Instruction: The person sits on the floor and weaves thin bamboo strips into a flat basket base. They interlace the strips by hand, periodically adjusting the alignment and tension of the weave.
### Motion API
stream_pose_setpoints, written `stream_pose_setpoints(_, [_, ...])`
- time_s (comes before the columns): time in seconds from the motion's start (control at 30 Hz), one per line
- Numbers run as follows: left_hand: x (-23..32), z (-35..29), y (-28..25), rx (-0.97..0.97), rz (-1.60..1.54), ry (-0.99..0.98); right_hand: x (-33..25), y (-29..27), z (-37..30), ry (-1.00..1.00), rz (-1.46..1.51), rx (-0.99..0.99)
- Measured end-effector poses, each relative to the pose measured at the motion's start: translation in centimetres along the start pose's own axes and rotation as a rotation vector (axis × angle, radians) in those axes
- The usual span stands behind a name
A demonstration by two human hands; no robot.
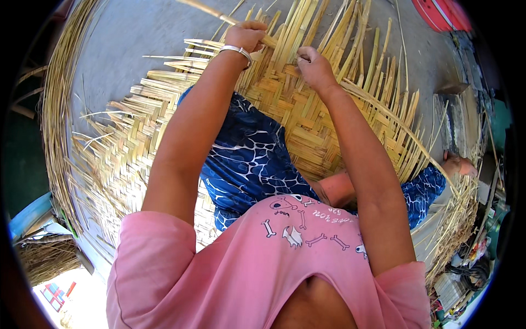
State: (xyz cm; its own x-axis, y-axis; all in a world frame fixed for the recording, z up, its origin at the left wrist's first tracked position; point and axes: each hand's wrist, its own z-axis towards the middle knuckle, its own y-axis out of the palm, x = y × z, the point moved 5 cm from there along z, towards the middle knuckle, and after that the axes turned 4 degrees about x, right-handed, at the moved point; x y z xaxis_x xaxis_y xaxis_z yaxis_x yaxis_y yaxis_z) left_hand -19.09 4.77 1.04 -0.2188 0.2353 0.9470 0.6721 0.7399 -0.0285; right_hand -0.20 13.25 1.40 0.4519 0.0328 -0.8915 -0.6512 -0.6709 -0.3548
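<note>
A woven mat [312,126] of split yellow-tan reeds spreads under and around my legs, with loose strip ends fanning out along its far edge. My left hand [246,37], with a pale bangle at the wrist, is closed around a long reed strip [205,7]. That strip slants from the upper left into the upright ends at the mat's far edge. Just to the right, my right hand [316,68] is closed with fingertips pinched beside the upright reed ends [293,38]. What lies between those fingertips is partly hidden; it looks like a reed strip.
A bundle of long thin reeds [57,104] lies along the left side of the grey floor [129,49]. A long bent reed [392,115] crosses the mat's right part toward my foot [459,164]. A concrete block [457,118] and a red plastic item [441,13] stand at the right.
</note>
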Motion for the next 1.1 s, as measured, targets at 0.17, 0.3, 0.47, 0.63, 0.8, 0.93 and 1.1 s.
stream_pose_setpoints(0.17, [-0.5, -3.2, -0.7, 0.088, 0.044, -0.277, 0.8, -0.1, -0.4, -0.176, -0.224, 0.086])
stream_pose_setpoints(0.3, [0.1, -3.9, -0.9, 0.075, -0.001, -0.294, 0.9, -0.3, -0.6, -0.193, -0.161, 0.098])
stream_pose_setpoints(0.47, [1.0, -4.3, -3.0, -0.047, 0.003, -0.204, -3.7, 0.2, -3.2, -0.317, -0.422, 0.191])
stream_pose_setpoints(0.63, [2.6, -5.1, -4.7, -0.110, -0.018, -0.091, -6.9, 3.3, -2.4, -0.582, -0.455, 0.080])
stream_pose_setpoints(0.8, [3.2, -5.2, -5.7, -0.010, -0.043, -0.052, -8.0, 6.0, 1.0, -0.380, -0.611, -0.245])
stream_pose_setpoints(0.93, [3.3, -4.3, -6.5, 0.054, -0.053, -0.072, -7.9, 5.9, 2.2, -0.250, -0.591, -0.278])
stream_pose_setpoints(1.1, [3.4, -2.6, -5.2, -0.048, -0.228, -0.011, -6.9, 5.5, 2.6, -0.207, -0.537, -0.142])
